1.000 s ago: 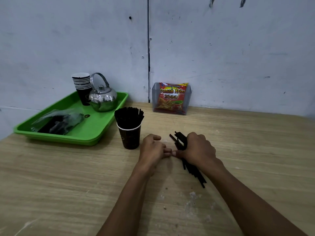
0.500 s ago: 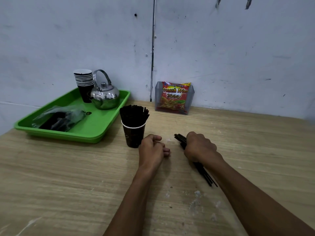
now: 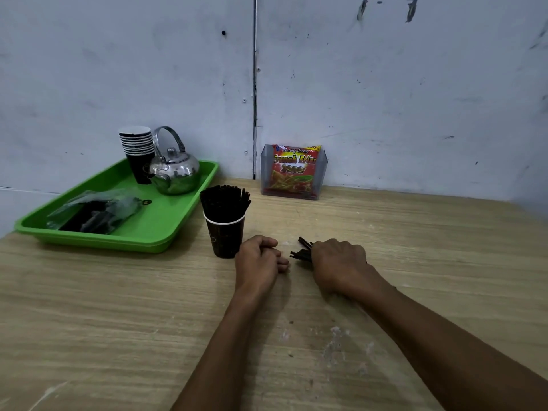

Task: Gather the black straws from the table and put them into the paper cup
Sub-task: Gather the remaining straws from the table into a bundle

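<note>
Black straws (image 3: 302, 253) in right hand (image 3: 338, 265)

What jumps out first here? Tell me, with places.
The bright green tray at the table's left, carrying a shiny kettle and stacked cups. Then the paper cup packed with black straws at centre, and the right hand closed over a bundle of straws.

Dim, flat, bluish light falls over my wooden table (image 3: 118, 321), with no strong source that I can pick out. My forearms cast only soft shadows beneath them. The steel kettle (image 3: 175, 173) carries small pale reflections. The wide lens bends the wall (image 3: 415, 84) and table edges, and fine detail looks smeared.
</note>
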Demonstrator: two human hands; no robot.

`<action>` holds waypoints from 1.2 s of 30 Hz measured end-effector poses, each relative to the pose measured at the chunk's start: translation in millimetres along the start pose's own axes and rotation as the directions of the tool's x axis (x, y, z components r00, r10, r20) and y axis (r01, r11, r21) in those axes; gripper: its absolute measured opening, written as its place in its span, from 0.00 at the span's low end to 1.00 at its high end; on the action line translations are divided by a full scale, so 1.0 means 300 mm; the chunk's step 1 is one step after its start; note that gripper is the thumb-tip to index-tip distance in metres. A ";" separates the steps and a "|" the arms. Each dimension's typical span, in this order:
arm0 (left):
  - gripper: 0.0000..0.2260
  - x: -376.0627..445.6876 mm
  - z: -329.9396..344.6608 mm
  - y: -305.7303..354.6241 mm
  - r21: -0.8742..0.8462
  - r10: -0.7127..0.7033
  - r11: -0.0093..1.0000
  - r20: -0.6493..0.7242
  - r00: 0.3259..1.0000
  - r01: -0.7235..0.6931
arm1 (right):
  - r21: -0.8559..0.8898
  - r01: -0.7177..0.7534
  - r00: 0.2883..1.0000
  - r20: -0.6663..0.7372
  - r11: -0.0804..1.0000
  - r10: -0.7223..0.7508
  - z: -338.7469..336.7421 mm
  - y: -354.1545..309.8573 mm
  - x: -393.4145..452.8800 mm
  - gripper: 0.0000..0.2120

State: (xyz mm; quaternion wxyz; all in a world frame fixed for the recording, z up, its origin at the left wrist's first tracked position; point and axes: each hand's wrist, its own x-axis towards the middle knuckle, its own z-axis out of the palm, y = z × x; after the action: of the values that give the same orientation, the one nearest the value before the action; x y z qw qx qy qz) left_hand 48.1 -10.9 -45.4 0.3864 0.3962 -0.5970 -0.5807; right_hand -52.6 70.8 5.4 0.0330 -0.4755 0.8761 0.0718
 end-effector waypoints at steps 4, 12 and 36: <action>0.13 -0.006 0.001 -0.006 0.014 0.023 1.000 0.001 1.000 -0.023 | -0.068 0.046 0.999 -0.006 0.997 -0.046 0.024 0.008 -0.012 0.15; 0.14 0.008 0.006 -0.029 0.046 0.016 0.999 0.000 1.000 -0.016 | 0.061 0.079 0.992 -0.104 0.995 -0.073 0.062 0.050 -0.017 0.10; 0.13 -0.030 0.002 -0.003 0.075 0.097 0.992 0.033 0.995 -0.099 | 0.878 0.477 0.816 -0.456 0.031 0.355 0.017 0.230 0.070 0.06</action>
State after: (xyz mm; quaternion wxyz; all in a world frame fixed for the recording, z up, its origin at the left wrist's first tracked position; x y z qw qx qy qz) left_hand 51.2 -2.3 -46.3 0.3901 0.3725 -0.6432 -0.5435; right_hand -121.9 91.3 4.2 0.0927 -0.3497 0.6091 -0.7058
